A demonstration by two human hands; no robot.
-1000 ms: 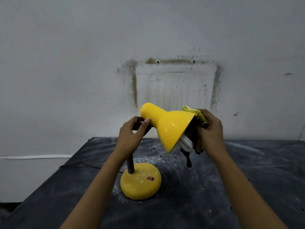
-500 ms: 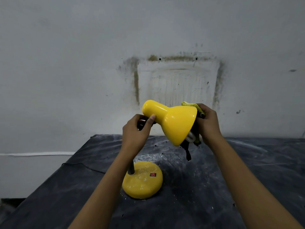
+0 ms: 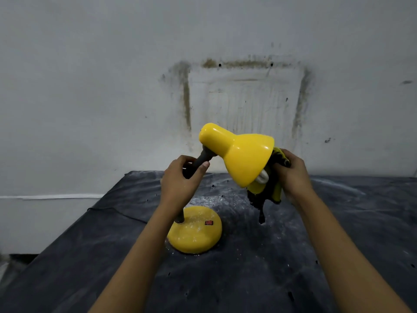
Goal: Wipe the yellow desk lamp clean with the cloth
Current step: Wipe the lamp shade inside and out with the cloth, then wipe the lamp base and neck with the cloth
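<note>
A yellow desk lamp stands on the dark table, its round base [image 3: 194,230] dusted with white specks and bearing a red switch. My left hand [image 3: 180,181] grips the dark flexible neck just below the shade. The yellow shade [image 3: 241,154] tilts down to the right, and a white bulb [image 3: 263,177] shows at its mouth. My right hand [image 3: 291,175] holds a dirty yellow and black cloth [image 3: 266,195] against the shade's open rim; a ragged end of the cloth hangs down.
The table wears a dark sheet [image 3: 338,222] smeared with white dust. A thin black cord [image 3: 117,213] runs left from the lamp. A stained white wall [image 3: 243,93] stands close behind. The table's left edge drops off to the floor.
The shade has tipped further, its closed end risen and its mouth lower. My right hand with the cloth has slid down from the rim's top toward its lower side.
</note>
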